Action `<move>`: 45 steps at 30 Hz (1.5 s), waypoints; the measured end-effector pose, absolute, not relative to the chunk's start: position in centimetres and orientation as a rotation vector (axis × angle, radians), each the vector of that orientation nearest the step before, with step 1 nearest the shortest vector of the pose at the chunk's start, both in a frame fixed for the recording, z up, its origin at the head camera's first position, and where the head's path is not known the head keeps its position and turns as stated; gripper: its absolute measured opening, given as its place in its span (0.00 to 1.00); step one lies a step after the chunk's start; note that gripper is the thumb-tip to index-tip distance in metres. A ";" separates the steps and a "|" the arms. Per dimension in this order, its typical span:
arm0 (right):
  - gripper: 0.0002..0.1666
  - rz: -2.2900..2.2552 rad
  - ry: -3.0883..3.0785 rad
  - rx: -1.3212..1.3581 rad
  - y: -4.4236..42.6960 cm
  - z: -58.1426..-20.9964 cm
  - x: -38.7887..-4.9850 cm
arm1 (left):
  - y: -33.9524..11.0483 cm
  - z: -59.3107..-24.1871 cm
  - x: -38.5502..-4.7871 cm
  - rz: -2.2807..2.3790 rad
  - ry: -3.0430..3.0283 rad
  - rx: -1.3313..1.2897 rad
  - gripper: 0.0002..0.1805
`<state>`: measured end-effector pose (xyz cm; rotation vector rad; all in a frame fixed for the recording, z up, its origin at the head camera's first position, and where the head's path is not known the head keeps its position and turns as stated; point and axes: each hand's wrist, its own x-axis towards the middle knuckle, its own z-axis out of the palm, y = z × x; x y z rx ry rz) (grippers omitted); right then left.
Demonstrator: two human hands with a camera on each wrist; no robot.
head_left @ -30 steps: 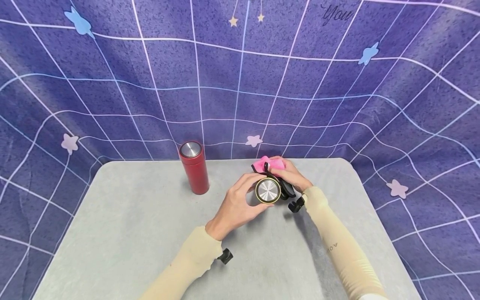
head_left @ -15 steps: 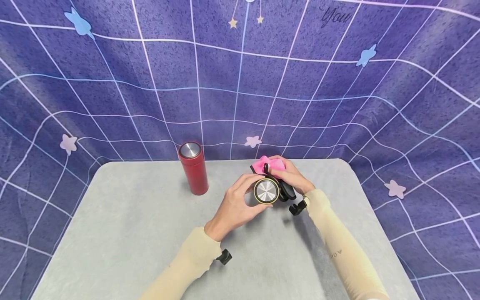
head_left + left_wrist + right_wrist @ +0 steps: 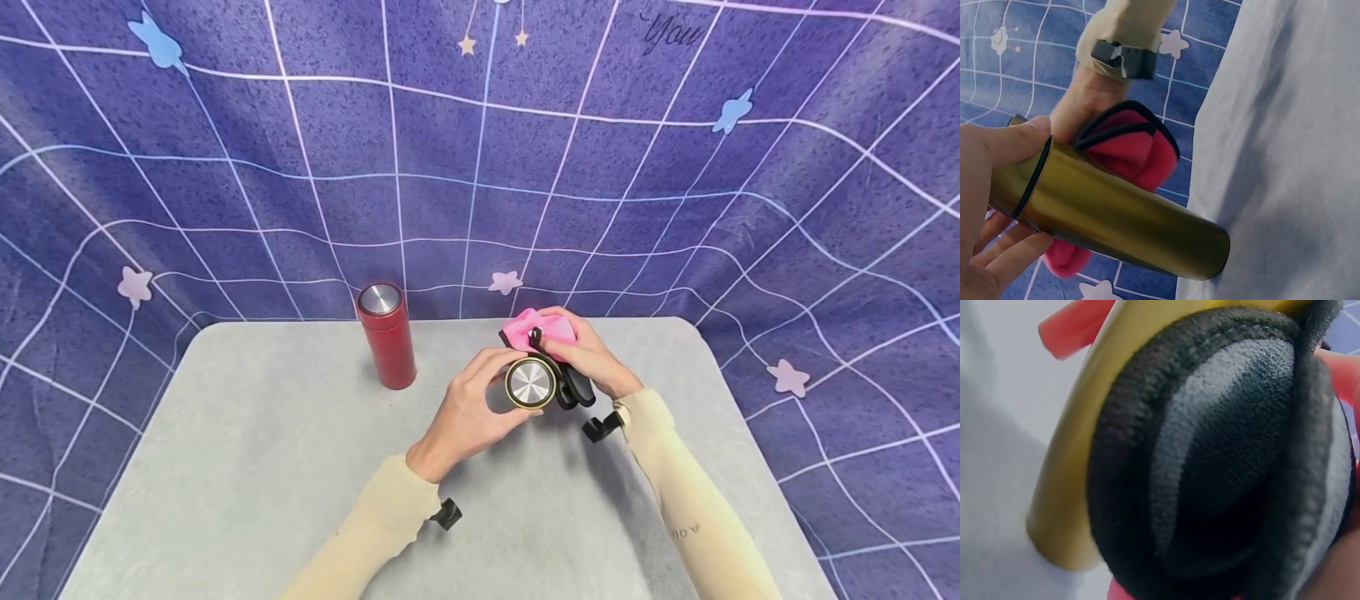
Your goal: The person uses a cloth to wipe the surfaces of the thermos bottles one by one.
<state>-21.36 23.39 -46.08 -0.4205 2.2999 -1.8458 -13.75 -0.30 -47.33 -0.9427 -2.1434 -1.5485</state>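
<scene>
My left hand (image 3: 465, 410) grips a gold thermos (image 3: 1122, 212) around its lid end, thumb on one side and fingers on the other. Its silver lid top (image 3: 531, 382) faces up in the head view; whether its base touches the table, I cannot tell. Just beyond and to the right, my right hand (image 3: 597, 360) pinches a soft pink fabric piece (image 3: 521, 328) with black edging. Its dark plush lining (image 3: 1241, 425) gapes in the right wrist view, close against the thermos. What kind of article it is, I cannot tell. The right hand's fingers are partly hidden by the fabric.
A red thermos (image 3: 392, 354) with a silver top stands upright to the left, near the back of the grey table (image 3: 247, 467). Behind the table's far edge hangs a purple-blue curtain (image 3: 435, 200) with a grid and stars.
The right wrist has shifted right and slightly nearer, its hand still on the pink fabric. Thermos and left hand appear a few pixels further left, as the head view also shifts slightly.
</scene>
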 end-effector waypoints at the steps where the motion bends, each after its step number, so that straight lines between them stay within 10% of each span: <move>1: 0.25 -1.852 2.295 -0.428 23.4 -45.9 -21.2 | -0.3 -47.3 -13.7 -1.549 -2.143 -0.945 0.42; 45: 0.31 -2.251 2.544 0.083 25.8 -48.9 -13.9 | 0.3 -42.7 -18.4 -0.992 -2.515 -0.965 0.40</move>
